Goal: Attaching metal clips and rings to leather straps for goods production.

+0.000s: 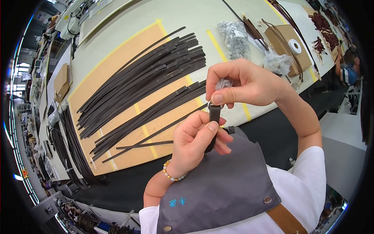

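1. Left hand [196, 138] pinches a dark strap [214, 117] upright over my apron [222, 187], fingers closed on it.
2. Right hand [237, 84] grips a metal ring [215, 104] at the strap's top, plastic wrap [224, 83] tucked in its fingers.
3. I judge the ring half fitted.
4. Many straps [144, 82] wait on the table [128, 23], seemingly without rings; most work remains.

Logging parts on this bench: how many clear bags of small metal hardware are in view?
3: one bag on the table by the yellow tape, one beside the cardboard box, one small bag in the right hand. Others may be hidden.
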`<state>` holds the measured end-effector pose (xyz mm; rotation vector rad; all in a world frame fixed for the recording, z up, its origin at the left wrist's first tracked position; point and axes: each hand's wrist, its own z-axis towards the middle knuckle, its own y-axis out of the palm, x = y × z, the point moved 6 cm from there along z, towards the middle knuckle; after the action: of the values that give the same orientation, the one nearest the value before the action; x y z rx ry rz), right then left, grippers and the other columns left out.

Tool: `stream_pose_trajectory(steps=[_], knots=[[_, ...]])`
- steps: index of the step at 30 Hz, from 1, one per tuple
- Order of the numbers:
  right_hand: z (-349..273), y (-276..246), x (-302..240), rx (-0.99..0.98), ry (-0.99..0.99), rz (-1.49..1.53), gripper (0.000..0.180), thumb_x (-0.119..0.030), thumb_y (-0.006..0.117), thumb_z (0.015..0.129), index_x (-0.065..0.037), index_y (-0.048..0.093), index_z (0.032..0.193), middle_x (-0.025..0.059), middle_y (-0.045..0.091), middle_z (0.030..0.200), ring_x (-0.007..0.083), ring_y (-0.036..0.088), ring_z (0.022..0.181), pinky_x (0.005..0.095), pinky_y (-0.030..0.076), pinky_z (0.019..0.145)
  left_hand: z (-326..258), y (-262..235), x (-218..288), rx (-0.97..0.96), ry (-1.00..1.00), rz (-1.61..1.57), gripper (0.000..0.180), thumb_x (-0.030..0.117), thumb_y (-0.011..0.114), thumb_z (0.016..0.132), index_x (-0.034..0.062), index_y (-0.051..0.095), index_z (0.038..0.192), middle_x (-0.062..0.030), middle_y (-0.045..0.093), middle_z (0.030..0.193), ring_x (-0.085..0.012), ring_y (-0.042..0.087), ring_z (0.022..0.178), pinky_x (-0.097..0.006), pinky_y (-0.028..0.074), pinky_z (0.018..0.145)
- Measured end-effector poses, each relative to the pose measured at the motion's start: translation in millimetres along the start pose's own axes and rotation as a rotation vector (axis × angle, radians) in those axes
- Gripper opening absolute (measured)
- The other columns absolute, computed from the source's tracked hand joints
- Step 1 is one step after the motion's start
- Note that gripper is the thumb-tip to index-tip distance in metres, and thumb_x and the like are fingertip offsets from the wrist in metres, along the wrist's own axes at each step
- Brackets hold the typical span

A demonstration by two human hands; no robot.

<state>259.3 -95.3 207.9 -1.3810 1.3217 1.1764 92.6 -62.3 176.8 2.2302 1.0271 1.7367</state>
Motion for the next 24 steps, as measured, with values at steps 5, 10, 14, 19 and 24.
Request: stream_pose_trajectory(steps=[5, 10, 14, 19, 24], knots=[[-3.3, 2.0, -4.6, -0.006, -0.029, 0.003, 0.019, -0.018, 0.072, 0.097, 0.0, 0.067, 0.1, 0.0037, 0.069, 0.091, 0.0074, 0.062, 0.076, 0.0237, 0.051, 0.065, 5.1, -0.5, -2.5, -0.004, 0.006, -0.006, 0.022, 0.016, 0.051, 0.107, -0.0048, 0.058, 0.111, -0.0182, 0.073, 0.086, -0.022, 0.072, 0.066, -0.03, 0.059, 0.059], [-3.6, 1.5, -6.3, 0.018, -0.146, -0.107, 0.016, -0.016, 0.072, 0.097, -0.001, 0.067, 0.098, 0.0018, 0.07, 0.087, 0.0093, 0.064, 0.08, 0.0258, 0.052, 0.07, 7.7, -2.6, -2.5, 0.04, 0.063, 0.073, 0.022, 0.016, 0.051, 0.106, -0.0046, 0.06, 0.104, -0.018, 0.072, 0.079, -0.0214, 0.07, 0.059, -0.029, 0.058, 0.055], [-6.9, 6.4, -17.4, 0.067, -0.267, -0.311, 0.011, -0.012, 0.074, 0.093, -0.001, 0.069, 0.093, 0.0047, 0.07, 0.083, 0.0143, 0.066, 0.075, 0.0273, 0.052, 0.067, 6.8, -4.1, 3.9, 0.111, 0.174, 0.229, 0.02, 0.012, 0.054, 0.104, -0.0042, 0.063, 0.096, -0.0127, 0.069, 0.07, -0.0147, 0.064, 0.053, -0.025, 0.052, 0.05], [-17.9, 24.8, -37.1, 0.193, -0.489, -0.803, 0.01, -0.007, 0.073, 0.087, -0.004, 0.065, 0.092, 0.0067, 0.066, 0.078, 0.0244, 0.066, 0.072, 0.0337, 0.051, 0.061, 9.2, -13.2, 3.2, 0.149, 0.258, 0.299, 0.02, 0.011, 0.056, 0.104, -0.0037, 0.064, 0.092, -0.0089, 0.067, 0.066, -0.0108, 0.061, 0.05, -0.023, 0.048, 0.047], [-15.8, 20.7, -27.1, 0.202, -0.46, -0.703, 0.011, -0.003, 0.078, 0.083, -0.003, 0.07, 0.091, 0.0053, 0.069, 0.08, 0.0193, 0.067, 0.067, 0.0307, 0.052, 0.06, 10.2, -18.5, -8.4, 0.074, 0.153, 0.232, 0.019, 0.014, 0.056, 0.105, -0.003, 0.063, 0.098, -0.0095, 0.069, 0.07, -0.0111, 0.063, 0.054, -0.022, 0.049, 0.049]])
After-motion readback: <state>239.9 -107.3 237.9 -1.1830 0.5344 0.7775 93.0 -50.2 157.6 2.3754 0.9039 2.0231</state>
